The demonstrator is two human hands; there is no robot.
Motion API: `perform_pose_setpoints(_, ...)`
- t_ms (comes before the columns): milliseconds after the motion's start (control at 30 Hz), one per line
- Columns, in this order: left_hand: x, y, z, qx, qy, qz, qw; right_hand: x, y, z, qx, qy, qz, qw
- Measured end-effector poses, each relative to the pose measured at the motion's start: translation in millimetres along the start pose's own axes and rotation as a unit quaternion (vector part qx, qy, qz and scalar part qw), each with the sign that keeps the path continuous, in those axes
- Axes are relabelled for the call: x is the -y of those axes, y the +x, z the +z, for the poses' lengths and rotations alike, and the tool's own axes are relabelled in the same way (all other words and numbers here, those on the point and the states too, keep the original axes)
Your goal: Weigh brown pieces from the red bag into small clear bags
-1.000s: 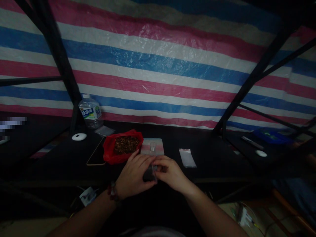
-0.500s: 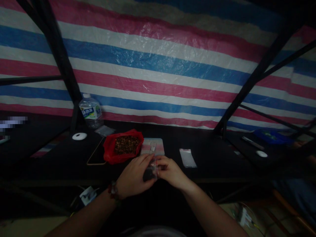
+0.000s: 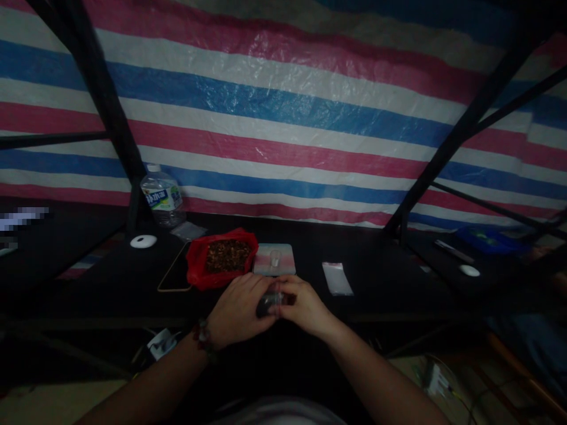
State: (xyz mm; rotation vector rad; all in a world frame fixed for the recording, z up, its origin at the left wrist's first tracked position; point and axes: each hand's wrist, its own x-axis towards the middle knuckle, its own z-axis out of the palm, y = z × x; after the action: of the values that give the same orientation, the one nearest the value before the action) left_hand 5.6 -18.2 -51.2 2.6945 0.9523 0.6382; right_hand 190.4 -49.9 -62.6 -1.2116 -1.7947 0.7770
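Observation:
Both my hands meet at the near edge of a black table [image 3: 381, 295]. My left hand [image 3: 234, 313] and my right hand [image 3: 303, 307] are closed on a small clear plastic bag [image 3: 268, 304] with dark contents, pinching its top between the fingertips. Just beyond my hands a red bag [image 3: 221, 262] lies open, full of small brown pieces. Beside it on the right rests a shiny flat scale [image 3: 275, 260] with a small clear cup on it. An empty small clear bag [image 3: 337, 278] lies flat to the right of my right hand.
A phone [image 3: 175, 274] lies left of the red bag. A water bottle [image 3: 161, 198] and a white round object [image 3: 143, 241] are at the back left. Black frame posts [image 3: 101, 100] rise before a striped tarp [image 3: 283, 118]. Another table at right holds a blue tray [image 3: 485, 239].
The view has shifted slightly. My hands stay together on the small bag, and my fingers have worked along its top; the bag now sits lower between them.

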Motion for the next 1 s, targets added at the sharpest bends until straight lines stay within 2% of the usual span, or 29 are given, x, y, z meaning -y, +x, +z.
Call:
perform_pose_setpoints(133, 25, 1, -10.3, -0.083, 0.017, -0.051, 0.995, -4, 5, -23, -0.096, 0.008, -0.050, 0.994)
perform_pose_setpoints(200, 39, 1, -17.7, -0.122, 0.025, -0.097, 0.987, -13, 9, -37, -0.133, -0.016, -0.043, 0.990)
perform_pose_setpoints(267, 49, 2, -24.0, -0.135, 0.022, -0.152, 0.979, -27, 12, -46, -0.134, -0.046, -0.010, 0.990)
perform_pose_setpoints(367, 52, 2, -26.2, -0.099, -0.024, -0.219, 0.970, -55, 16, -49, -0.125, -0.067, 0.066, 0.988)
perform_pose_setpoints(467, 47, 2, -17.3, -0.014, -0.102, -0.240, 0.965, -82, 19, -43, -0.122, -0.038, 0.139, 0.982)
perform_pose_setpoints(533, 45, 2, -7.9, 0.038, -0.158, -0.246, 0.956, -94, 20, -36, -0.109, 0.004, 0.166, 0.980)
perform_pose_setpoints(600, 45, 2, 1.1, 0.068, -0.195, -0.258, 0.944, -102, 20, -29, -0.087, 0.047, 0.171, 0.980)
perform_pose_setpoints(800, 48, 6, 16.1, 0.046, -0.263, -0.264, 0.927, -102, 20, -30, -0.052, 0.090, 0.181, 0.978)
perform_pose_setpoints(900, 44, 7, 18.5, 0.049, -0.280, -0.251, 0.925, -98, 18, -36, -0.051, 0.059, 0.173, 0.982)
perform_pose_setpoints(1000, 42, 7, 19.1, 0.061, -0.280, -0.244, 0.927, -93, 18, -37, -0.046, -0.014, 0.167, 0.985)
